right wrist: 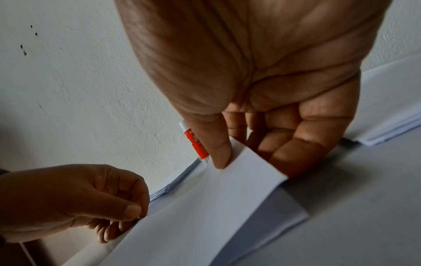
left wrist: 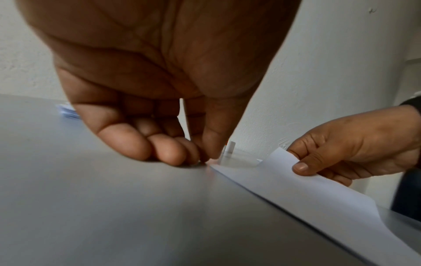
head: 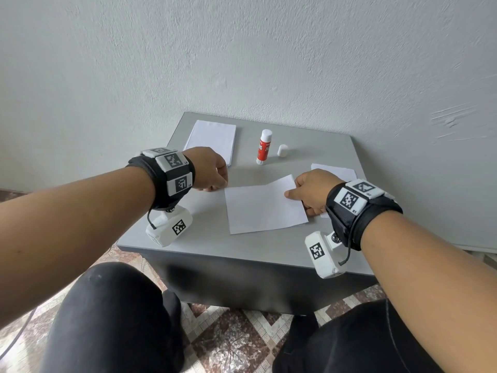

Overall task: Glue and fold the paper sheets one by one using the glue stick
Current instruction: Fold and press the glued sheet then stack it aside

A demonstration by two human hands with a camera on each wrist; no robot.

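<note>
The fold looks to be the step in hand: one paper sheet [head: 265,208] lies on the grey surface [head: 215,246] between the hands; the right hand [head: 312,191] pinches its far right corner and has it lifted, while the left hand [head: 212,169], fingers curled, nips the sheet's far left corner down at the surface. The glue stick [head: 263,147] stands uncapped just behind, its cap [head: 283,151] beside it, the unused stack [head: 212,140] to the left; next, I judge, the raised edge must be carried over and laid square on the opposite edge, then pressed flat.
</note>
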